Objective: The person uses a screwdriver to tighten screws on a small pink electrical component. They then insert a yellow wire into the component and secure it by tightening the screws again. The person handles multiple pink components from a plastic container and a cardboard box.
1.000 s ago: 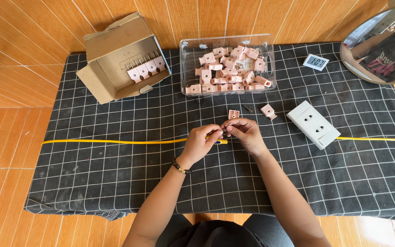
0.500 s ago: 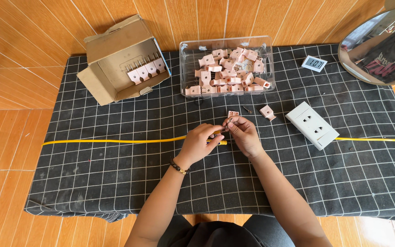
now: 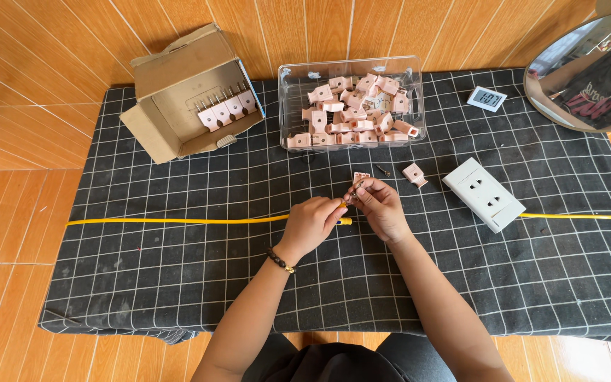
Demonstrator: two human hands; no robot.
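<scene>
My left hand (image 3: 310,224) grips the cut end of a yellow cable (image 3: 178,221) that runs left across the black gridded cloth (image 3: 178,283). My right hand (image 3: 381,206) pinches small metal wire ends or a tiny part right at the left hand's fingertips; what exactly it holds is too small to tell. A pink plug piece (image 3: 361,176) lies just beyond my fingers, with a small screw (image 3: 383,170) and another pink plug piece (image 3: 414,174) to its right.
A white socket block (image 3: 483,194) with yellow cable (image 3: 581,215) lies at right. A clear bin (image 3: 352,71) holds several pink plug parts. An open cardboard box (image 3: 185,92) with plug parts sits at back left. A small digital timer (image 3: 487,98) and a round mirror (image 3: 588,71) are at back right.
Both hands have stayed together at the cable end with only slight finger movement; nothing else on the cloth moved.
</scene>
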